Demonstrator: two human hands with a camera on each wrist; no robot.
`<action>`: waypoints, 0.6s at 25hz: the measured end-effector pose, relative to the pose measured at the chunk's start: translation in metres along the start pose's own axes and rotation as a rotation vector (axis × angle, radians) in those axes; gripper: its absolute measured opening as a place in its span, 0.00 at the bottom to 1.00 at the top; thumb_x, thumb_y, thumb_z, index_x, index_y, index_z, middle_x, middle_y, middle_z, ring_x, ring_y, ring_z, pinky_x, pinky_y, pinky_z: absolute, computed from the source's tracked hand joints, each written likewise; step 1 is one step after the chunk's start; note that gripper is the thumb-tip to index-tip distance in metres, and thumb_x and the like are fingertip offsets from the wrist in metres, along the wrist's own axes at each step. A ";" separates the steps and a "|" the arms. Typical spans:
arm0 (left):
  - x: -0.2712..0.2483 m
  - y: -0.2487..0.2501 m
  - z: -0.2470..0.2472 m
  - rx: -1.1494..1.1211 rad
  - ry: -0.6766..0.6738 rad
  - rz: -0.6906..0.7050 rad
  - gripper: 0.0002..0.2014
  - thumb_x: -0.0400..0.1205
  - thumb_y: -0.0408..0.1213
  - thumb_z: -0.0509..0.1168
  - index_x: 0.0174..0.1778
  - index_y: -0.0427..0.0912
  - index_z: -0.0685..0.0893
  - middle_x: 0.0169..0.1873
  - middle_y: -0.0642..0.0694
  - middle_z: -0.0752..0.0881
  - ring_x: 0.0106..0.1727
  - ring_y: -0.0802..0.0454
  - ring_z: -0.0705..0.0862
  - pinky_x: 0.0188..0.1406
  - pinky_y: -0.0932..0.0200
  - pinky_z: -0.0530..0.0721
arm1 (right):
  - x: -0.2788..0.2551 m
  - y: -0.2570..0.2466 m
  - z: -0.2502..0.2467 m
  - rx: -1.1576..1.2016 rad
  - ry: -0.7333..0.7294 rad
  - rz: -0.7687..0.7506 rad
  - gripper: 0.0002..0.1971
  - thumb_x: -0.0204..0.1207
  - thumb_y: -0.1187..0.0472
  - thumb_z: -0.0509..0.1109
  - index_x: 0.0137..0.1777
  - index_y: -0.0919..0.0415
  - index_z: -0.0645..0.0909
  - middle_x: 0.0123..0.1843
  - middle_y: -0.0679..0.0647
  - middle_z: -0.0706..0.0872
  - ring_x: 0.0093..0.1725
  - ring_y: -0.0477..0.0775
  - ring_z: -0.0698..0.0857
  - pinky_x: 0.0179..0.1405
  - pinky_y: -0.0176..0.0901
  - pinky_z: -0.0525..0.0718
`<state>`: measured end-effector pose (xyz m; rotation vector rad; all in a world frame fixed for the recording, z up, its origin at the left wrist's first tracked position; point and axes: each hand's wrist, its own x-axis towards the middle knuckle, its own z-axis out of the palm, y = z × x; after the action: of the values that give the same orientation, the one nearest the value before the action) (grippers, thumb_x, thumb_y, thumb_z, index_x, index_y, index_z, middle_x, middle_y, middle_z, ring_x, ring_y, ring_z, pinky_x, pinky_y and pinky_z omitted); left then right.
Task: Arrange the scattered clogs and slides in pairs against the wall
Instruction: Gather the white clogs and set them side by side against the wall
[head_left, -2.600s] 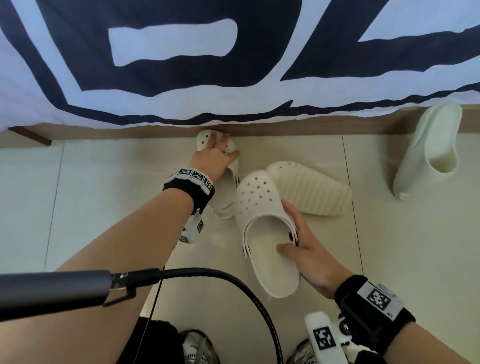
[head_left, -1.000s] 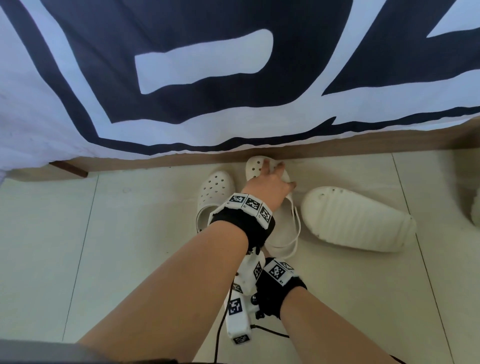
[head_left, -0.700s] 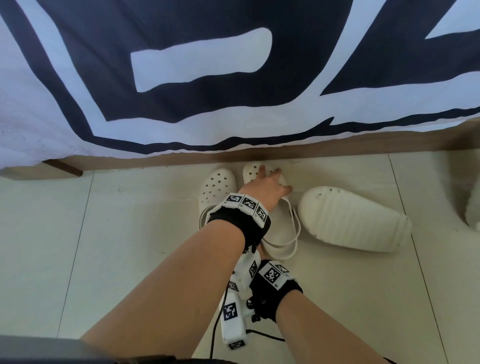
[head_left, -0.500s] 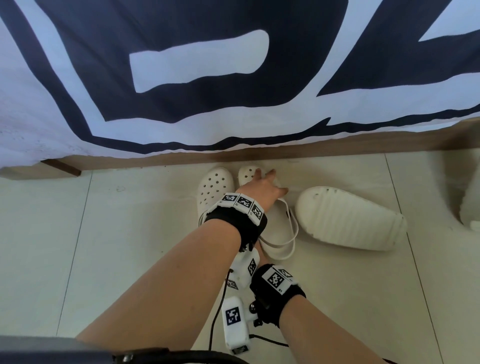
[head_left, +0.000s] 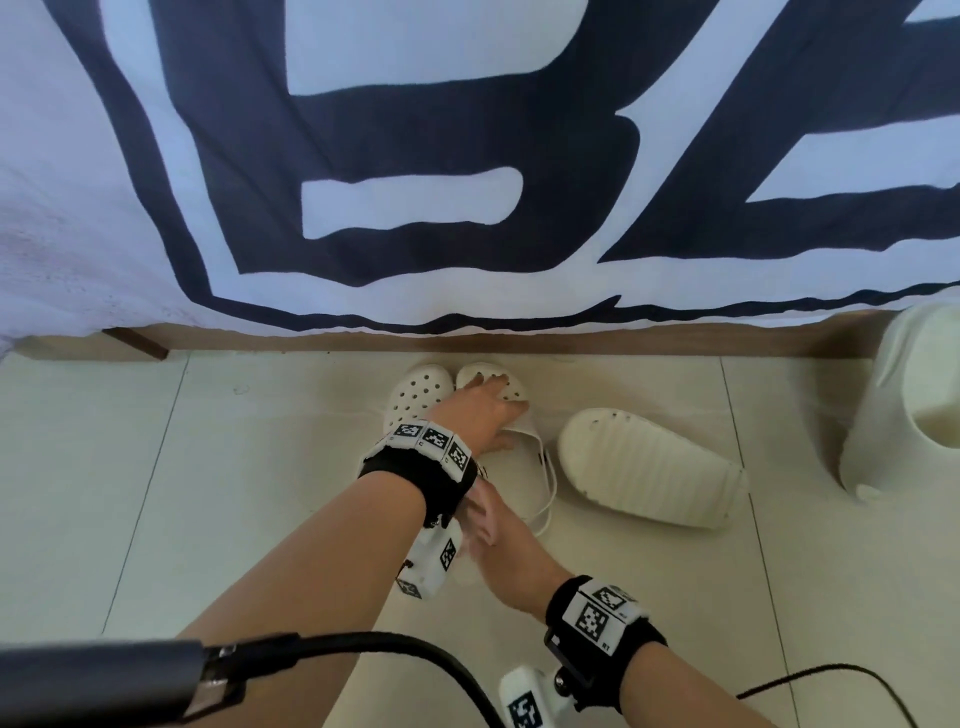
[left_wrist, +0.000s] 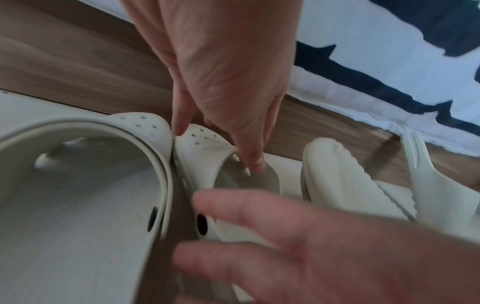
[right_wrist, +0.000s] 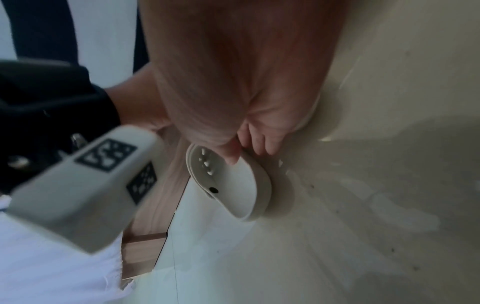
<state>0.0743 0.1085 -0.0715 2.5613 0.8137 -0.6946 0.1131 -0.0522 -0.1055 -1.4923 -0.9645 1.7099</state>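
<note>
Two white perforated clogs stand side by side, toes to the wall. My left hand (head_left: 491, 410) lies over the toe cap of the right clog (head_left: 513, 387), fingers on top and thumb (left_wrist: 255, 164) in the opening, pinching its upper. The left clog (head_left: 418, 395) touches it along the side. My right hand (head_left: 485, 519) hovers behind the heels under my left wrist, fingers spread and holding nothing. A ribbed cream slide (head_left: 649, 467) lies sole up to the right. A second slide (head_left: 914, 405) leans on end against the wall.
A wooden skirting board (head_left: 571, 343) runs under a white banner (head_left: 467, 156) with dark lettering. A black cable (head_left: 415, 654) crosses the bottom of the head view, and another loops at the lower right. Pale floor tiles (head_left: 156, 493) spread to the left.
The right clog has slid left and up to the wall until it sits against the left clog. My right hand has let go of its heel and drawn back.
</note>
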 end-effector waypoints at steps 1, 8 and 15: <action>-0.008 -0.003 -0.001 -0.028 0.058 -0.041 0.28 0.85 0.48 0.62 0.82 0.51 0.66 0.82 0.38 0.61 0.79 0.35 0.67 0.73 0.41 0.75 | -0.005 -0.007 -0.005 -0.048 -0.006 0.014 0.36 0.78 0.71 0.57 0.85 0.48 0.55 0.83 0.50 0.66 0.81 0.47 0.66 0.81 0.50 0.65; -0.057 -0.008 0.029 -0.197 0.372 -0.396 0.44 0.71 0.71 0.59 0.83 0.61 0.56 0.83 0.45 0.58 0.83 0.37 0.57 0.67 0.38 0.78 | -0.012 -0.054 -0.048 -0.666 0.407 -0.259 0.21 0.74 0.68 0.67 0.65 0.50 0.78 0.64 0.46 0.80 0.65 0.44 0.76 0.64 0.35 0.76; -0.063 -0.012 0.078 -0.467 0.255 -0.641 0.51 0.64 0.62 0.67 0.81 0.68 0.46 0.84 0.47 0.51 0.82 0.37 0.59 0.65 0.41 0.81 | 0.029 -0.052 -0.044 -1.243 0.324 -0.082 0.35 0.74 0.67 0.66 0.81 0.54 0.61 0.79 0.67 0.63 0.78 0.72 0.61 0.75 0.62 0.69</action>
<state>-0.0045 0.0535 -0.1018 1.9758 1.6919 -0.2815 0.1535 0.0038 -0.0789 -2.2829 -2.0108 0.6555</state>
